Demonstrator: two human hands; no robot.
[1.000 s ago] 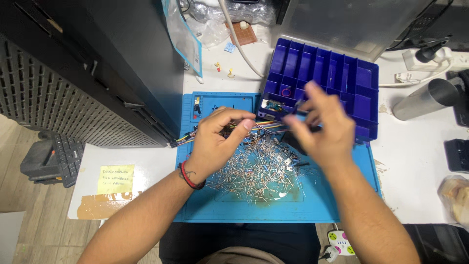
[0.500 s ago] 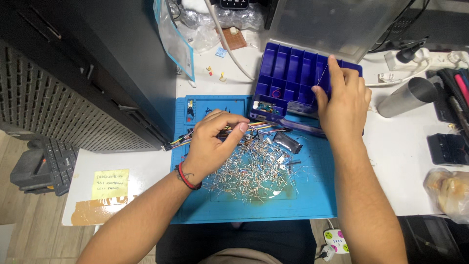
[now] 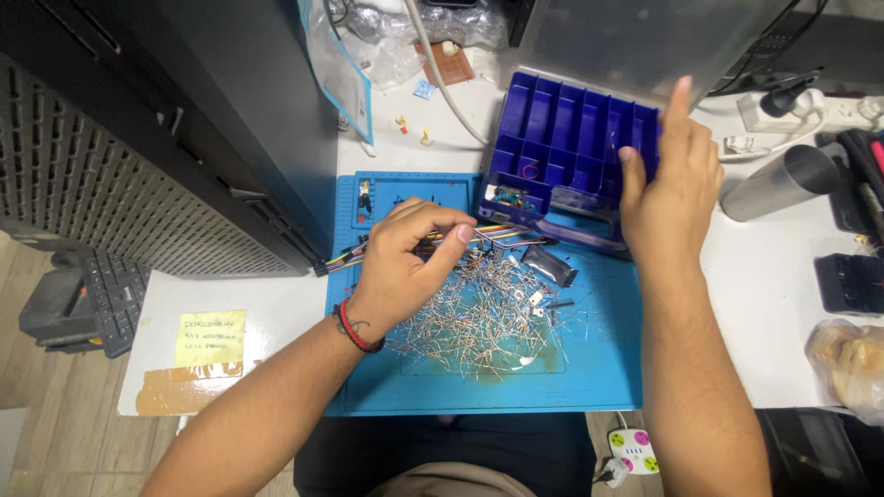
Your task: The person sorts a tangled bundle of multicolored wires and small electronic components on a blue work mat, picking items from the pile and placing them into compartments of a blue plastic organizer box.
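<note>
Left hand: we are keeping our left hand (image 3: 401, 267) curled over the top edge of the wire pile, fingertips pinched down on a bundle of coloured jumper wires (image 3: 405, 247) that lies across the blue work mat (image 3: 599, 368).

Right hand: we are now reaching our right hand (image 3: 668, 184) over the blue compartment box (image 3: 575, 138), index finger raised, the other fingers loosely bent above the right-hand compartments. We cannot tell whether anything small is held under the fingers.

What has changed: a second ago this hand was hovering over the pile beside the left one; half a second ago it was arriving at the box; now it is sitting deeper over the dividers. The left hand has hardly moved.

Meaning: we are judging that a piece is going from the pile to a compartment, while the jumper bundle stays pinned.

Pile: the loose wire-legged components (image 3: 479, 313) are lying spread on the mat's middle, just right of the left hand.

Nearby: a metal cup (image 3: 778, 182) is lying on its side right of the box; a yellow note (image 3: 210, 338) is stuck at the table's left end.
</note>
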